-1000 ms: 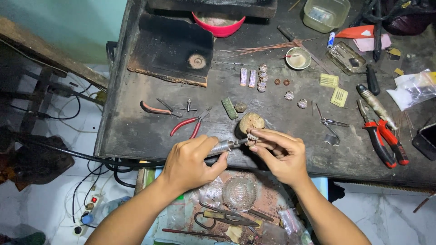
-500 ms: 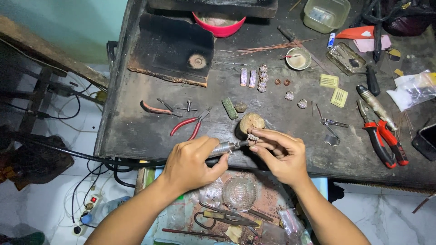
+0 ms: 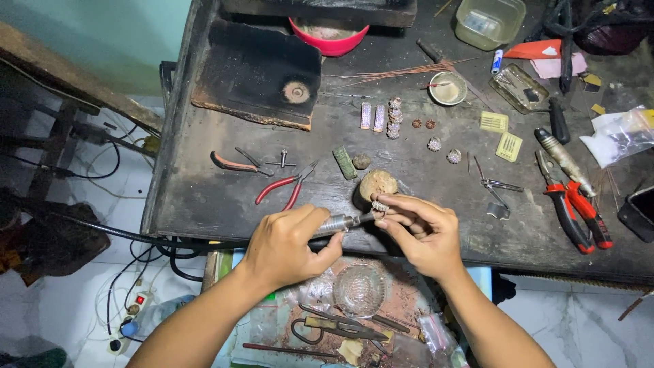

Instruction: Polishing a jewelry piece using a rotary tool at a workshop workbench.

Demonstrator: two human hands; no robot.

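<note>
nothing has shifted since 0.5 s ago, as i read it: left hand [image 3: 289,245] wraps the metal rotary handpiece [image 3: 336,223], tip at the small sparkly ring [image 3: 380,206] pinched by right hand [image 3: 424,232] at the bench's near edge. 2 pale yellow ridged cards [image 3: 502,135] lie right; clear plastic bag [image 3: 621,136] far right.

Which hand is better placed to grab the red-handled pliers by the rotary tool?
Left, probably. The left hand grips the rotary handpiece just below the red-handled pliers; the right hand pinches the small ring piece, farther away.
</note>
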